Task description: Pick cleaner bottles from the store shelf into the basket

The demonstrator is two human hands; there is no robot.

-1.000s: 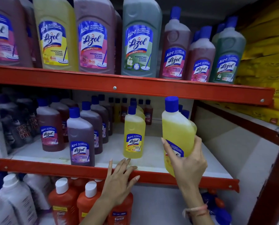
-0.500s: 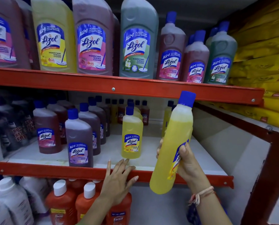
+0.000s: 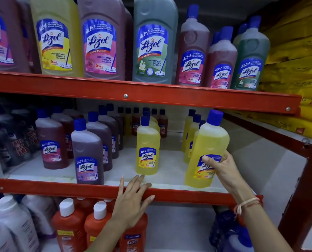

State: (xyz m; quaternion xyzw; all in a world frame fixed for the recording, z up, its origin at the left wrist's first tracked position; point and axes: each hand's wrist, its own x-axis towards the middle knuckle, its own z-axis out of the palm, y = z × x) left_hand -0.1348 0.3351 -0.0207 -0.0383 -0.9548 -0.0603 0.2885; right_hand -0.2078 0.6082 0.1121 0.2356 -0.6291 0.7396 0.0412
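Right hand (image 3: pixel 222 170): fingers wrapped round yellow bottle (image 3: pixel 208 142), tilted.
Left hand (image 3: pixel 133 199): splayed flat on red shelf rail (image 3: pixel 60 187), holding nothing.

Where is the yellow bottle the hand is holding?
The yellow bottle is in the right hand, tilted at the right front of the middle shelf, right of another yellow bottle.

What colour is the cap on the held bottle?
Blue, on the yellow bottle in the right hand; head view.
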